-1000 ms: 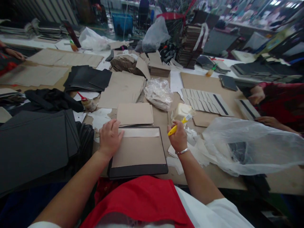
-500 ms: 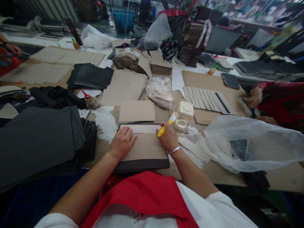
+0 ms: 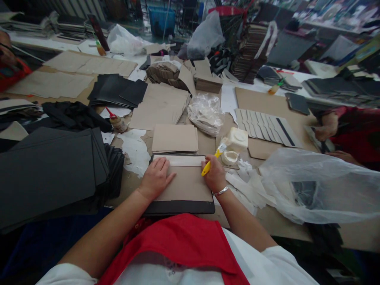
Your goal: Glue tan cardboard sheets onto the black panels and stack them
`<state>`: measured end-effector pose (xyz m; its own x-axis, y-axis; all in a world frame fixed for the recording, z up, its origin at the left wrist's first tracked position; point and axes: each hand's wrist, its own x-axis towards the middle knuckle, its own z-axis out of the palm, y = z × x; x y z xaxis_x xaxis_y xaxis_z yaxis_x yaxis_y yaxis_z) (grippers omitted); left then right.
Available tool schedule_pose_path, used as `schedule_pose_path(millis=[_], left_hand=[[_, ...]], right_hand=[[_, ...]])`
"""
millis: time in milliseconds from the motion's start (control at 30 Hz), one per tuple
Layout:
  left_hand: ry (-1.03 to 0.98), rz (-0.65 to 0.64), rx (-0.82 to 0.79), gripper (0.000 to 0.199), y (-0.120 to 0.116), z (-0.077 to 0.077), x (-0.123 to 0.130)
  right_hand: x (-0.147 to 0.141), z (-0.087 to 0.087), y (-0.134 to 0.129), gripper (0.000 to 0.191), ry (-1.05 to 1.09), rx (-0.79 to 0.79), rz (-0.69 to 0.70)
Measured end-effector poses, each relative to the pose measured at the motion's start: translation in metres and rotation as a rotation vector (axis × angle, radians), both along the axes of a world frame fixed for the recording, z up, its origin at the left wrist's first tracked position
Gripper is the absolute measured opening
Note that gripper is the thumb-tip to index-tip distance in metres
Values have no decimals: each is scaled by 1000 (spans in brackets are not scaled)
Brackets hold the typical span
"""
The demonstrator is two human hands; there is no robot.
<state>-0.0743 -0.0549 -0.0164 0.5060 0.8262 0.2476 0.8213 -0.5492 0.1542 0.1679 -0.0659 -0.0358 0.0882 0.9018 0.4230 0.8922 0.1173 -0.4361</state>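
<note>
In front of me lies a tan board (image 3: 181, 184) on a black sheet (image 3: 184, 207), whose dark edge shows along the near side. A white strip (image 3: 185, 161) runs across the board's far edge. My left hand (image 3: 157, 178) rests flat on the strip's left end and the board, its thumb apart from the fingers. A yellow-handled paintbrush (image 3: 210, 164) is gripped in my right hand (image 3: 215, 176), bristles pointing away. That hand's fingertips are at the strip's right end.
Beyond the board sits a stack of tan boards (image 3: 175, 138). A white glue tub (image 3: 230, 157) and a white plastic bottle (image 3: 238, 138) stand right of it. Black sheets (image 3: 50, 162) are piled at left, a clear plastic bag (image 3: 323, 186) at right. A co-worker's hand (image 3: 326, 126) is farther right.
The whole view has shifted slightly, so things appear a little farther right. Both hands stay on the strip and board, and the paintbrush remains in my right hand.
</note>
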Motion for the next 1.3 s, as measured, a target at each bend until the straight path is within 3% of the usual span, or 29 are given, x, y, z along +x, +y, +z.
schedule_pose_path(millis=[167,367,433,533,600,833,967,1133,1300], left_hand=[[68,-18,-83,60,-4,4,5],[166,22,-206,71,-7,19,20],[175,-34,-229,76,-8,20,31],[164,-187,-270,81,-6,16,41],[160,-196,-290,85,-4,13,34],[216,142,-261,80,-3,20,-43],[143,203,-92,73,-24,23,-53],[29,104,-19,63,-42,16,-38],[-100,91,3,32,-59,31,-55]], right_hand=[[0,-3,2,19,-32,-21,-5],[1,14,2,24,-127,-29,-61],[-7,19,0,24,-104,-5,94],[-23,20,0,28,-54,-32,479],[-28,17,1,29,-72,-70,598],[5,14,-9,30,-170,-106,387],[14,28,-27,16,-132,-5,271],[11,67,-30,35,227,15,97],[-5,101,-16,46,756,-10,172]])
